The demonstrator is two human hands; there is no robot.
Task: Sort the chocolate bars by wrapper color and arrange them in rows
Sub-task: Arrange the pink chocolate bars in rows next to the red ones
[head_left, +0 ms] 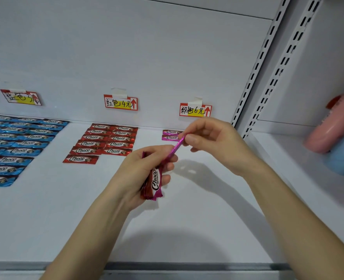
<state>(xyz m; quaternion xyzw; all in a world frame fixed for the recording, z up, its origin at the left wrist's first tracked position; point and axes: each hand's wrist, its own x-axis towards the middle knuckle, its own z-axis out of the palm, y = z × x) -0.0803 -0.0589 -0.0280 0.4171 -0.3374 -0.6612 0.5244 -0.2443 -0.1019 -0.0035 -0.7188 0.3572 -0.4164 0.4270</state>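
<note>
White shelf (207, 229). Blue bars (15, 142): rows, far left. Red bars (104, 141): two columns, centre. Left hand (144, 170): curled round a small stack (153, 184) of bars, count unclear. Right hand (213, 142): pinches one pink bar (175, 148), held above the shelf. Shelved pink pair (171, 135): at the back, just beside the right hand.

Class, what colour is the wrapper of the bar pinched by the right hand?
Pink: the bar in the right hand, head view.

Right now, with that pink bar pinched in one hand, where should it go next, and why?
Probably down onto the shelf just in front of the two pink bars, extending their row: the right hand pinches a pink bar above the stack in the left hand.
</note>
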